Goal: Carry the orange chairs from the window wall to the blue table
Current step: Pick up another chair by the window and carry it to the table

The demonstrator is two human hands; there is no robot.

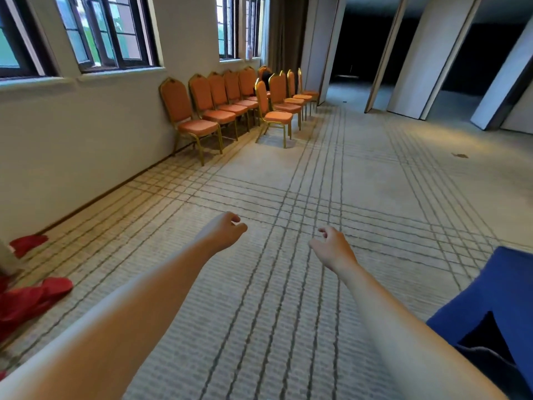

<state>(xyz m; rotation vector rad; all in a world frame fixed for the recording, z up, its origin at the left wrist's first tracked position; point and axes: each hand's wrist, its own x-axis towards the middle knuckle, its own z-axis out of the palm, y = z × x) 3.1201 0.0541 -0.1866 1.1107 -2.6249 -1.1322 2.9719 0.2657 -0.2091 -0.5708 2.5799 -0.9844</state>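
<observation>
Two empty grips, left grip (223, 230) and right grip (331, 245), loosely curled, far from the orange chairs (248, 102).
Stiff metal frames, probably moderately heavy; I'd grasp backrest top and seat edge, then carry to the blue counter (501, 290), near right.

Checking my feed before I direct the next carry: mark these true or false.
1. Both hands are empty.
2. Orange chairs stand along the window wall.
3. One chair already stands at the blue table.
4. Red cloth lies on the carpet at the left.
1. True: left hand and right hand hold nothing.
2. True: orange padded chairs with gold metal frames line the window wall.
3. False: no chair is visible beside the blue-covered table.
4. True: red cloth lies there.
</observation>
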